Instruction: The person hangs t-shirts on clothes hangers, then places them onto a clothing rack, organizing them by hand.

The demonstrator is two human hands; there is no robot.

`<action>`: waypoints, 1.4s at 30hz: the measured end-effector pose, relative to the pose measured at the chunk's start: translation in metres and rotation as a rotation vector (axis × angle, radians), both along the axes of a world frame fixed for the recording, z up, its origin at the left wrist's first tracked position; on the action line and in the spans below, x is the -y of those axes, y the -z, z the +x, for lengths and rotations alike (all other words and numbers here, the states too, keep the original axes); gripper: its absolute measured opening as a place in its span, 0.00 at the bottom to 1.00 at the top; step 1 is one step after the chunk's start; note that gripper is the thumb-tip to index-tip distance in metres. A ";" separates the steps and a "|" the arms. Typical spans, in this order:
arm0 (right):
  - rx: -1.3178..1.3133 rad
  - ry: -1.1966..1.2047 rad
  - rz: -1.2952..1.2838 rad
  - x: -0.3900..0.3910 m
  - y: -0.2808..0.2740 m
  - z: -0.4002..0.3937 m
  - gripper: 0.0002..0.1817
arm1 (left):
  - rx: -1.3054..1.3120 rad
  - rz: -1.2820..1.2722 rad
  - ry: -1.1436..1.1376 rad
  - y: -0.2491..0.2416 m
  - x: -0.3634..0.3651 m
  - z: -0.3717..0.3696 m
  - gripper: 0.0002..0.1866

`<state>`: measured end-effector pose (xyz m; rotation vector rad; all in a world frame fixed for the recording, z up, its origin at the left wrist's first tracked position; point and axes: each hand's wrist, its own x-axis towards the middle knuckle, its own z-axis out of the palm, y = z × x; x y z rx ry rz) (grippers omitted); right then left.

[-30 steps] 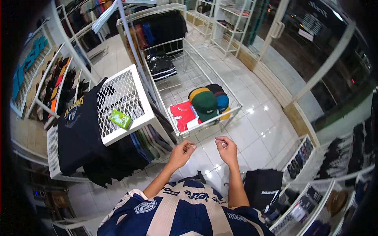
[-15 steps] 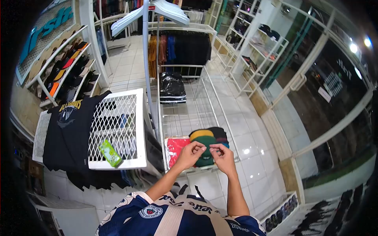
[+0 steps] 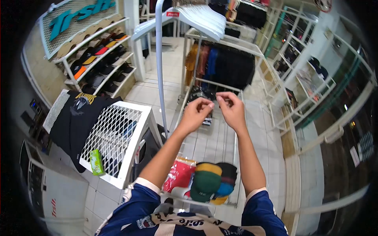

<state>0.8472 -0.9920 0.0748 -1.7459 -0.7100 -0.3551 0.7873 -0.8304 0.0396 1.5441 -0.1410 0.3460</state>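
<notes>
Both hands are raised in mid-air over the glass-and-frame display table, a small gap between them. My left hand (image 3: 195, 115) has its fingers curled and its thumb against the index finger. Opposite it, my right hand (image 3: 231, 111) is bent in a similar pinch. Anything between the fingertips is too small to make out. Behind the hands, partly covered by them, lies a stack of black packaged clothes (image 3: 201, 95). Below them, close to my body, are a green and yellow cap (image 3: 205, 181), a dark cap (image 3: 228, 173) and a red item in clear plastic (image 3: 179, 174).
To the left, a white mesh table (image 3: 145, 114) bears a black T-shirt (image 3: 76, 118) and a green packet (image 3: 96, 162). A pole (image 3: 160, 59) and white hangers (image 3: 189, 21) rise ahead. Cap shelves (image 3: 96, 55) stand at the far left, a glass door (image 3: 334, 133) at right.
Both hands have risen and moved forward, away from the caps, and stand slightly farther apart. The camera view has shifted, so the shelves and hangers appear farther right.
</notes>
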 end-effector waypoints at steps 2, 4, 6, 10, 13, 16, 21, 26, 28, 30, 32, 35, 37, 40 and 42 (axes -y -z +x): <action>0.089 0.003 -0.017 -0.012 -0.025 0.046 0.08 | 0.018 0.095 0.007 -0.021 -0.006 0.046 0.13; 0.179 -0.002 0.013 -0.026 -0.040 0.103 0.10 | -0.001 0.197 -0.014 -0.057 -0.008 0.080 0.15; 0.199 -0.003 0.068 -0.043 -0.054 0.152 0.14 | -0.019 0.207 -0.043 -0.075 -0.021 0.124 0.18; 0.246 0.020 0.020 -0.073 -0.069 0.219 0.22 | -0.097 0.144 -0.208 -0.102 -0.056 0.190 0.28; 0.221 0.035 0.056 -0.095 -0.064 0.238 0.25 | -0.087 0.038 -0.339 -0.122 -0.069 0.212 0.31; 0.191 -0.028 0.196 -0.112 -0.071 0.237 0.25 | -0.037 -0.101 -0.424 -0.143 -0.071 0.223 0.26; 0.249 -0.089 0.171 -0.123 -0.087 0.220 0.21 | 0.043 -0.211 -0.364 -0.152 -0.073 0.206 0.18; 0.283 -0.117 0.105 -0.145 -0.121 0.203 0.16 | 0.148 -0.221 -0.360 -0.172 -0.086 0.186 0.15; 0.313 -0.076 0.062 -0.147 -0.130 0.188 0.15 | 0.134 -0.228 -0.410 -0.173 -0.090 0.179 0.15; 0.330 -0.066 0.044 -0.152 -0.127 0.183 0.15 | 0.012 -0.202 -0.424 -0.163 -0.099 0.172 0.15; 0.290 -0.040 0.020 -0.140 -0.112 0.175 0.14 | -0.041 -0.128 -0.437 -0.141 -0.101 0.164 0.19; 0.196 0.023 0.016 -0.098 -0.071 0.165 0.12 | -0.077 0.061 -0.448 -0.095 -0.079 0.138 0.26; 0.139 0.031 0.005 -0.057 -0.037 0.155 0.11 | -0.070 0.279 -0.459 -0.062 -0.063 0.116 0.27; 0.001 0.064 0.005 0.015 0.012 0.127 0.11 | 0.062 0.597 -0.553 -0.022 -0.028 0.073 0.29; -0.178 0.033 0.054 0.070 0.026 0.095 0.11 | 0.038 0.614 -0.542 -0.008 -0.007 0.047 0.31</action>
